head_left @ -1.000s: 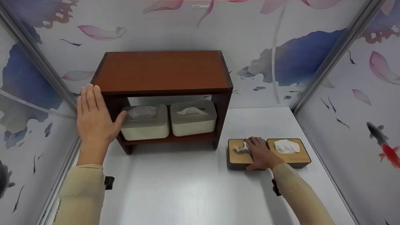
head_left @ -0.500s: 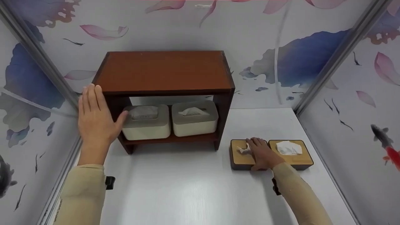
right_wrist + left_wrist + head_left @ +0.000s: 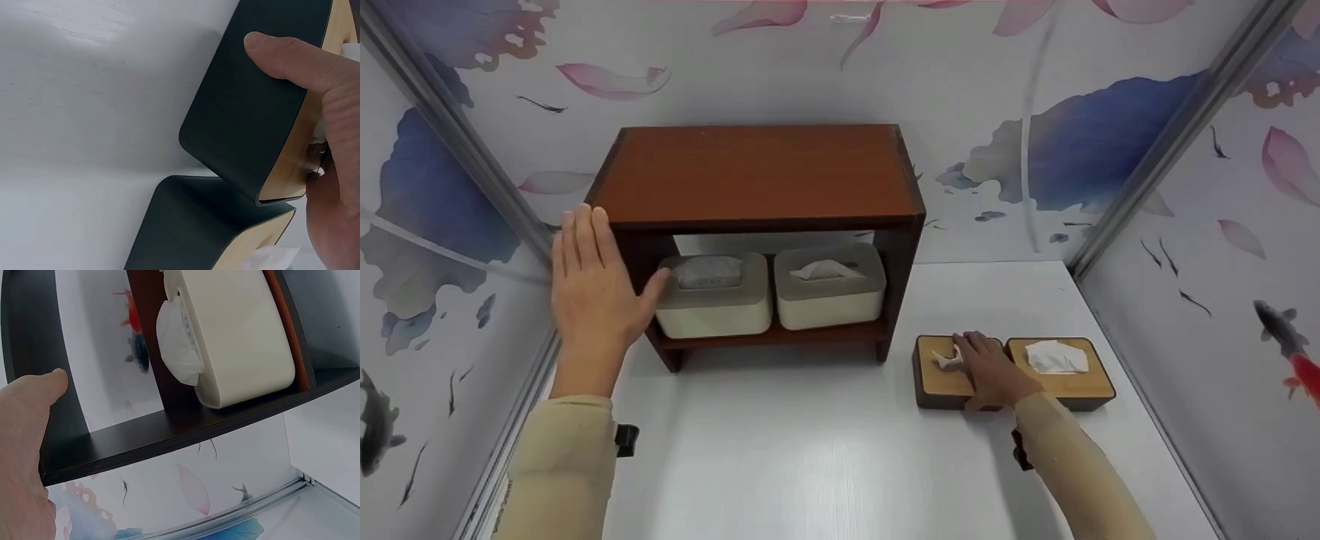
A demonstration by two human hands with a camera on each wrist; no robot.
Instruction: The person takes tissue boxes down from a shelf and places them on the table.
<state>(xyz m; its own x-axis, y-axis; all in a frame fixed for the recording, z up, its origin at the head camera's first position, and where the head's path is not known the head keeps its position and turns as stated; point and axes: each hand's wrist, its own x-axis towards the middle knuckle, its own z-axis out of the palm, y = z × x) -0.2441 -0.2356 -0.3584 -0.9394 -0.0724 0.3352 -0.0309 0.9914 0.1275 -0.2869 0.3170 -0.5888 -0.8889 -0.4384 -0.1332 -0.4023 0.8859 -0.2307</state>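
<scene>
My left hand is held with straight fingers along the left side of a reddish-brown wooden shelf. Its thumb points toward the shelf's left opening, close to the dark side panel in the left wrist view. My right hand lies over a tissue box with a wood-coloured top and dark sides. The thumb presses the box's dark front wall in the right wrist view, while the fingers reach across the top to the far side. Their tips are hidden in that view.
Inside the shelf, two cream tissue boxes with grey lids stand side by side, one on the left and one on the right. A second wood-topped tissue box stands close to the held one. Patterned walls enclose the white table.
The head view has shifted slightly, so the shelf and boxes appear a little further right. My right thumb has drawn in against the front of the wood-topped box. The left hand stays at the shelf.
</scene>
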